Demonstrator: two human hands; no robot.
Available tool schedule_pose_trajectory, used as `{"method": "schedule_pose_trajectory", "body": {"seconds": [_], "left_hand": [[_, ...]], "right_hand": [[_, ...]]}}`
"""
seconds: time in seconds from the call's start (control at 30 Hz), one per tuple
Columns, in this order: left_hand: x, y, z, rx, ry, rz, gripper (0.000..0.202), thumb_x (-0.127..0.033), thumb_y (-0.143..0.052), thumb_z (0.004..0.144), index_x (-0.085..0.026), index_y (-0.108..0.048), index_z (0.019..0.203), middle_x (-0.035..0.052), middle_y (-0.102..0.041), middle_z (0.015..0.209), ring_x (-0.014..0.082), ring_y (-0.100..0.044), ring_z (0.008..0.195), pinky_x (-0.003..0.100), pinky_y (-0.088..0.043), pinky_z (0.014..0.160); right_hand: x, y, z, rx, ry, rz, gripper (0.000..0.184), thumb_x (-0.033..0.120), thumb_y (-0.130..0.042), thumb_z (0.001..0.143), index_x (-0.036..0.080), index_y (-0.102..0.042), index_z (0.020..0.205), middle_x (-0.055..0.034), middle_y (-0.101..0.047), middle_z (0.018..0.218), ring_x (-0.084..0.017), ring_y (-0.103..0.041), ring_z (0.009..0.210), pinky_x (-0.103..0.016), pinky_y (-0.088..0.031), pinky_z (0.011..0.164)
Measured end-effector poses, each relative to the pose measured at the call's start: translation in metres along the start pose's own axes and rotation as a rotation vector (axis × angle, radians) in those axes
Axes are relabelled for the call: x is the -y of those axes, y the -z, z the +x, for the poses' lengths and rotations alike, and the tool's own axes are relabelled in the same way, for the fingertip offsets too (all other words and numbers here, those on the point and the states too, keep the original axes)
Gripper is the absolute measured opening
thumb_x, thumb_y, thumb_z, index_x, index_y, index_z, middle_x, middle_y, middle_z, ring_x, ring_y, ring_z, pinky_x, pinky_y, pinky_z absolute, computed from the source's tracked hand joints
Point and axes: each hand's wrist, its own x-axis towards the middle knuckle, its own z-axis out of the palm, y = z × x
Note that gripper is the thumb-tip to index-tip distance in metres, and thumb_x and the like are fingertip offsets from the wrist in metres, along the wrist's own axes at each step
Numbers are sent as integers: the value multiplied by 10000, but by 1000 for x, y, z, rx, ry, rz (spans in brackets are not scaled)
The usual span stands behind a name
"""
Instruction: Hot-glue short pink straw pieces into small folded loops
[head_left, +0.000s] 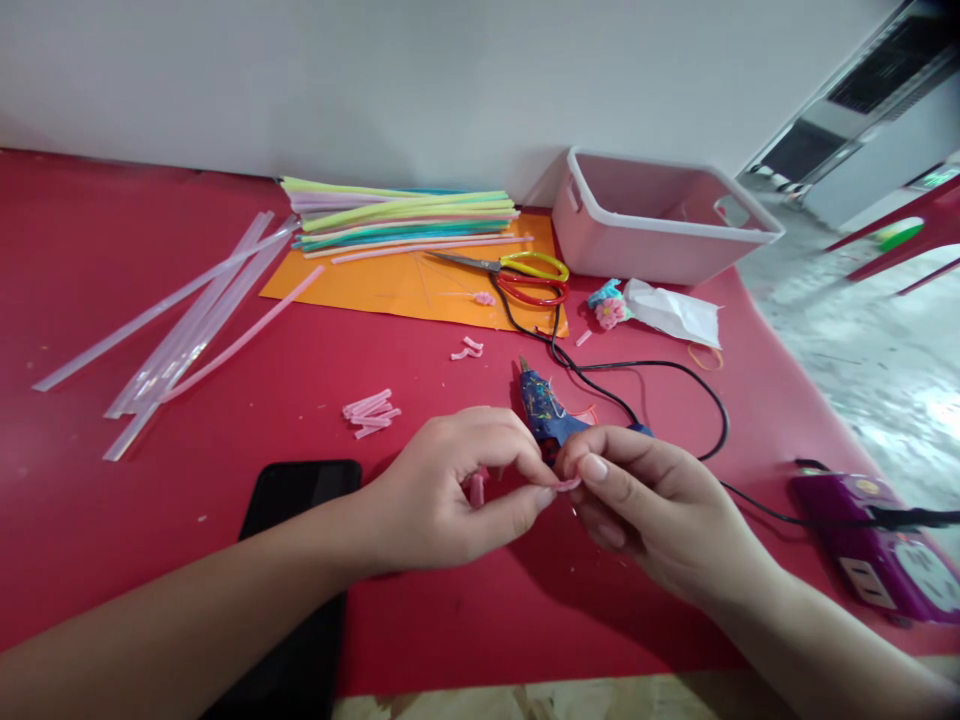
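Observation:
My left hand (457, 490) and my right hand (652, 505) meet above the red table (112, 250), both pinching one small pink straw piece (568, 485) between thumb and forefinger. Another pink piece (477, 489) is tucked in my left palm. Just behind my fingers lies a blue glue gun (546, 408) with a black cord (675, 372). A small pile of cut pink straw pieces (371, 412) lies left of the gun.
Clear glue sticks (180, 325) lie at the left, coloured straws (405, 215) and scissors (517, 272) on orange paper (390, 285). A white tub (660, 215) stands at the back right, a purple power strip (874, 545) at the right edge, a black phone (300, 495) under my left forearm.

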Motion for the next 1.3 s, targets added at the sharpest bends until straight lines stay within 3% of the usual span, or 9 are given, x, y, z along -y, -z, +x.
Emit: {"method": "schedule_pose_trajectory", "body": {"seconds": [0.17,0.37,0.67,0.83,0.97,1.13,1.3], "left_hand": [[0,0,-1,-28,69,14,117,-129,-626,875,-93,-712,805,63,-676,763,104,-552,644,194,-441,534],[1,0,-1,-20,53,-14,103,-112,-641,857,-96,-720,793,62,-688,773,100,-563,645,194,-443,543],[-1,3,2,24,-29,-98,66,-50,-652,836,-69,-711,813,77,-704,797,108,-637,742,201,-501,686],[-4,3,-1,43,87,-71,68,-116,-669,833,-102,-697,893,50,-680,838,99,-554,650,210,-470,572],[-5,2,-2,30,143,-58,77,-160,-679,833,-112,-692,891,43,-672,829,93,-522,598,219,-459,536],[-1,1,0,30,127,-32,137,-206,-632,905,-107,-706,846,60,-682,791,99,-536,593,219,-436,523],[1,0,-1,41,53,-15,90,-180,-641,919,-135,-690,860,55,-701,832,117,-602,720,218,-480,651]], "right_hand": [[-2,0,2,17,-1,24,339,486,-765,805,182,-620,837,57,-499,568,-42,-404,454,-182,-258,435],[-1,-2,2,56,-12,22,336,431,-815,767,181,-596,811,78,-468,548,-24,-376,428,-161,-231,407],[1,2,2,175,-101,260,291,401,-793,798,168,-618,799,52,-500,591,-14,-349,433,-149,-221,398],[3,2,4,184,-142,266,311,411,-798,786,169,-604,798,64,-472,556,-17,-324,423,-145,-200,381],[5,0,2,115,-154,231,313,414,-801,786,164,-613,797,74,-457,532,-19,-331,430,-149,-219,402],[5,0,3,153,-144,289,316,428,-799,769,152,-648,807,8,-591,672,-30,-392,439,-163,-196,378],[5,3,4,177,-187,290,299,395,-788,789,153,-614,766,34,-529,579,-28,-379,430,-154,-194,384]]}}
